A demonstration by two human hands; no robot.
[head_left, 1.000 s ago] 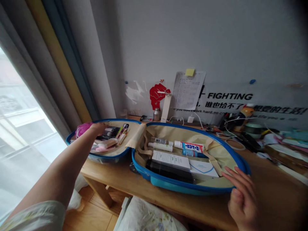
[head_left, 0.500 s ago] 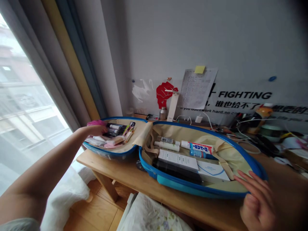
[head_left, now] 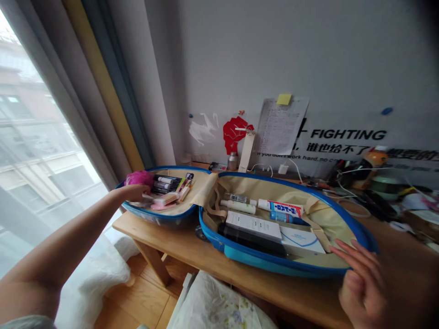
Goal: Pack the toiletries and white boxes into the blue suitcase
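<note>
A blue suitcase [head_left: 267, 264] lies spread open on the wooden desk, both halves lined in beige. My left hand [head_left: 141, 193] reaches down into its left half, beside a pink bath puff [head_left: 139, 177]. Its fingers are blurred and partly hidden among pale packets. Dark tubes with white labels [head_left: 163, 181] and pink packs [head_left: 167, 198] lie just to the right of that hand. Fingers stretched and holding nothing, my right hand [head_left: 363, 278] is at the right half's near rim. That half holds a toothpaste tube [head_left: 281, 208], a blue bottle [head_left: 284, 218], white boxes [head_left: 254, 225] and small bottles [head_left: 240, 206].
Behind the case stand a small jar [head_left: 232, 161] and a white lamp [head_left: 247, 151]. Cables, an orange-capped bottle [head_left: 375, 157] and clutter crowd the desk's right side. A fabric-covered seat [head_left: 219, 304] is below the front edge, with a curtained window at left.
My left hand has moved down and slightly toward me from the pink bath puff, which now shows more fully. My right hand stays near the rim.
</note>
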